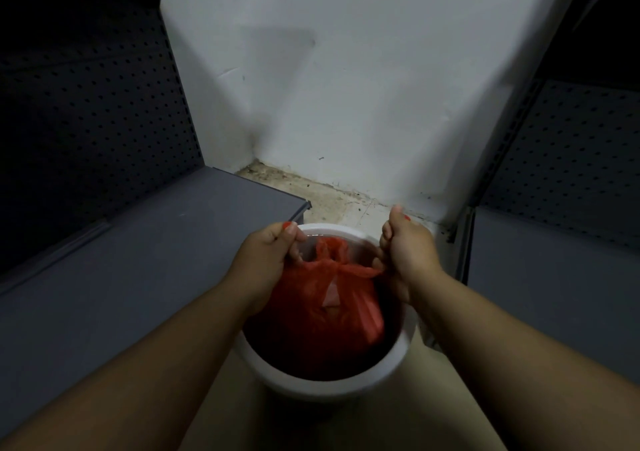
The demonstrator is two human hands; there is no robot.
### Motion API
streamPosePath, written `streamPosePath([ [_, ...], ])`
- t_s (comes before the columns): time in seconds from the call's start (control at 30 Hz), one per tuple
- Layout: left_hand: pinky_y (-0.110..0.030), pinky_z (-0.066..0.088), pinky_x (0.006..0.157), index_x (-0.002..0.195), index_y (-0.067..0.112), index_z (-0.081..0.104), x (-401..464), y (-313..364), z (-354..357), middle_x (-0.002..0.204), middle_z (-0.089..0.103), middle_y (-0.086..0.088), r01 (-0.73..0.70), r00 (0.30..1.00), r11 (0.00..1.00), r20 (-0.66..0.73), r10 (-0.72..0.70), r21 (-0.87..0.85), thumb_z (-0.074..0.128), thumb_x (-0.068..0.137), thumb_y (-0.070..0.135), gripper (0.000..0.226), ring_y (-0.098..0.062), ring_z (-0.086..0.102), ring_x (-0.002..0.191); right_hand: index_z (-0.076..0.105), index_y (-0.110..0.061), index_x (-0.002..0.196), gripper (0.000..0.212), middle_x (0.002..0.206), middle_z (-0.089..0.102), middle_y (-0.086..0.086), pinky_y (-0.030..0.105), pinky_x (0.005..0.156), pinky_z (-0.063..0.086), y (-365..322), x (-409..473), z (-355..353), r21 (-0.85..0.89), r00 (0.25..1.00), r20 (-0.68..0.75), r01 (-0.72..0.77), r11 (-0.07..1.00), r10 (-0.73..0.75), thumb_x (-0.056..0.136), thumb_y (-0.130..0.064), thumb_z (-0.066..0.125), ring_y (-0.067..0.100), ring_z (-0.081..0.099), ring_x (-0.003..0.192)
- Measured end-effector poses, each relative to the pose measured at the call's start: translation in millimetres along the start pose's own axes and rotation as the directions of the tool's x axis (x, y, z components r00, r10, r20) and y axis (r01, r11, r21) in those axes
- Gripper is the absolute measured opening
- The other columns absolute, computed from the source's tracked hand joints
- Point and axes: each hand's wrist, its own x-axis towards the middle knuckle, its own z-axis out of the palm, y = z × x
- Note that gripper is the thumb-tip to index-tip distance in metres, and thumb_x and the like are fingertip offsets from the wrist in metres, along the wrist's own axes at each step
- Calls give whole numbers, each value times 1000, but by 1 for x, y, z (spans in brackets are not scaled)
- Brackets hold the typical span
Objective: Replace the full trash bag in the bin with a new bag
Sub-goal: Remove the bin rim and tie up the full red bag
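Observation:
A round white bin (349,383) stands on the floor in front of me. Inside it sits a full red trash bag (329,308), bulging and gathered into a knot at its top. My right hand (408,253) pinches one twisted red end of the bag, pulled out sideways from the knot. My left hand (268,260) is curled in a fist at the bag's other side, over the bin's far left rim; its fingertips are partly hidden, and what they grip is hard to make out. Both forearms reach in over the bin.
Dark grey shelving with pegboard backs flanks the bin: a low shelf (138,260) on the left and another (554,277) on the right. A white wall (346,87) rises behind, with a dirty strip of floor (329,198) at its foot.

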Motion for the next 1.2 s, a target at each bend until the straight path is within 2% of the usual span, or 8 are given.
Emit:
streamPosePath([
  [0.13, -30, 37, 61, 67, 17, 59, 0, -7, -13, 53, 53, 3, -4, 1000, 994, 15, 2, 108, 40, 97, 25, 36, -16, 47, 58, 34, -18, 43, 59, 33, 27, -6, 24, 44, 23, 11, 14, -24, -253, 994, -68, 63, 965, -82, 98, -40, 35, 14, 25, 30],
  [0.4, -30, 38, 60, 64, 14, 53, 4, -13, -34, 59, 48, -8, 31, 998, 996, -53, -27, 85, 38, 98, 23, 38, -19, 44, 56, 31, -19, 48, 53, 27, 27, -8, 25, 48, 19, 14, 22, -37, -363, 982, -134, 79, 928, -136, 98, -35, 38, 15, 24, 43],
  [0.6, -29, 45, 68, 71, 16, 57, 4, 0, -13, 55, 58, 4, -27, 983, 990, -183, 2, -137, 37, 98, 28, 35, -17, 56, 67, 43, -13, 59, 51, 36, 34, -3, 26, 48, 27, -8, 15, -27, -210, 999, -31, 19, 978, -26, 100, -40, 31, 15, 29, 35],
  [0.77, -31, 51, 83, 94, 26, 60, -6, 8, 15, 98, 67, -7, -34, 995, 956, -99, 6, -290, 29, 99, 34, 33, -19, 62, 97, 59, -11, 80, 54, 68, 60, 12, 30, 63, 49, -20, 5, -14, -30, 991, 75, -109, 994, 111, 98, -50, 26, 24, 58, 60],
  [0.87, -34, 51, 84, 102, 30, 60, -5, 0, 22, 105, 67, -5, 34, 998, 955, -38, -47, -293, 32, 96, 44, 31, -16, 62, 101, 58, -15, 84, 54, 59, 46, 6, 30, 63, 46, -15, 4, -8, 84, 984, 16, -176, 981, 175, 97, -54, 23, 19, 46, 50],
  [0.97, -46, 46, 96, 116, 24, 58, -4, -9, 19, 118, 65, -7, 111, 991, 992, 77, -106, -62, 54, 80, 56, 48, -22, 60, 109, 50, -13, 80, 37, 58, 33, 1, 24, 51, 36, -10, 4, 3, 191, 977, -45, -194, 962, 206, 97, -45, 41, 13, 27, 43],
  [1.1, -42, 40, 103, 120, 26, 57, -9, -15, 22, 117, 60, 3, 108, 991, 988, 67, -116, 113, 53, 90, 26, 30, -16, 53, 111, 52, -8, 81, 20, 72, 43, 5, 20, 51, 41, -5, 3, 8, 196, 983, 37, -184, 963, 181, 89, 9, 45, 10, 41, 50],
  [1.2, -36, 43, 93, 93, 33, 66, -11, -9, 26, 106, 65, 5, 76, 997, 994, -24, -74, 81, 41, 95, 34, 26, -15, 58, 103, 63, -11, 75, 30, 78, 61, 9, 26, 67, 53, 7, 4, 6, -28, 991, 84, -104, 994, 106, 97, -10, 43, 17, 59, 71],
])
